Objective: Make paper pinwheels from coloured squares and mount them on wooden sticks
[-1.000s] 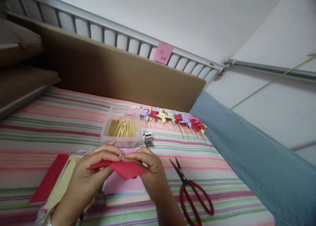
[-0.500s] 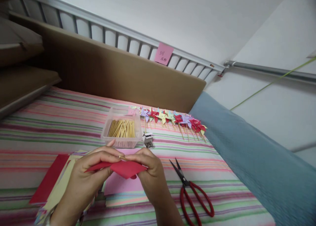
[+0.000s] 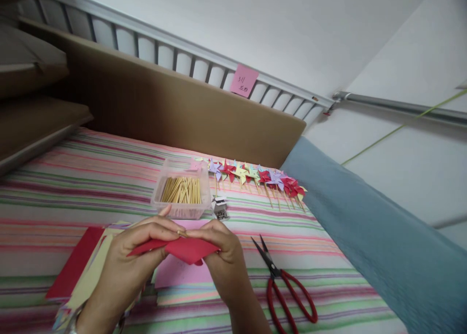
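Note:
Between my two hands is a folded red paper pinwheel [image 3: 191,250], held up over a stack of pink and pale paper [image 3: 184,273]. The fingers of my left hand [image 3: 133,251] are closed on its left side. My right hand [image 3: 224,251] grips the right side, its thumb against a wooden stick [image 3: 181,234] whose end shows at the paper's top edge. Most of the stick is hidden by fingers and paper. Just beyond my hands stands a clear plastic box [image 3: 181,210] of wooden sticks, with a small open box of pins [image 3: 221,210] beside it.
Red-handled scissors [image 3: 275,273] lie slightly open to the right. Red and yellow paper sheets [image 3: 78,266] are stacked at left. Several finished pinwheels [image 3: 275,178] lie in a row at the back, before a cardboard panel [image 3: 182,100]. Brown boxes [image 3: 36,125] stand far left.
The view has shifted very slightly. Both hands keep the same hold on the red paper pinwheel and the stick, with hardly any movement.

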Tool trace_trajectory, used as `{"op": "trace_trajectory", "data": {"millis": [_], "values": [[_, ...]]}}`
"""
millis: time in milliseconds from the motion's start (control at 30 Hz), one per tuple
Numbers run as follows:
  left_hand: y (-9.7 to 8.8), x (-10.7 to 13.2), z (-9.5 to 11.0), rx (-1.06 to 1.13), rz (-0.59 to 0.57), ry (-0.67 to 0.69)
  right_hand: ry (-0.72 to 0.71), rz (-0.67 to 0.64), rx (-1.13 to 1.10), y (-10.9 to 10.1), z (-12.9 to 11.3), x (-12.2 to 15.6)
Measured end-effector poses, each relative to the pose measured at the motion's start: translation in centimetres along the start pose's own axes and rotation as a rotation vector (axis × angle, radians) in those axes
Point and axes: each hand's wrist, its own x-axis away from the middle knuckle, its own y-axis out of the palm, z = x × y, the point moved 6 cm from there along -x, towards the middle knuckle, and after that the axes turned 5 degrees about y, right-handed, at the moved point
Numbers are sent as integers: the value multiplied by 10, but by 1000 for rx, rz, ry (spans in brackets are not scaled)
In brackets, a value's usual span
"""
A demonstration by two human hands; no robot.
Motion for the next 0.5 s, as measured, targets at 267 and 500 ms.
{"op": "trace_trajectory", "data": {"millis": [267,500], "values": [[-1,0,0,-27,0,4,-9,1,8,1,-2,2],[0,-2,0,-4,5,-18,10,6,6,1,-1,1]]}}
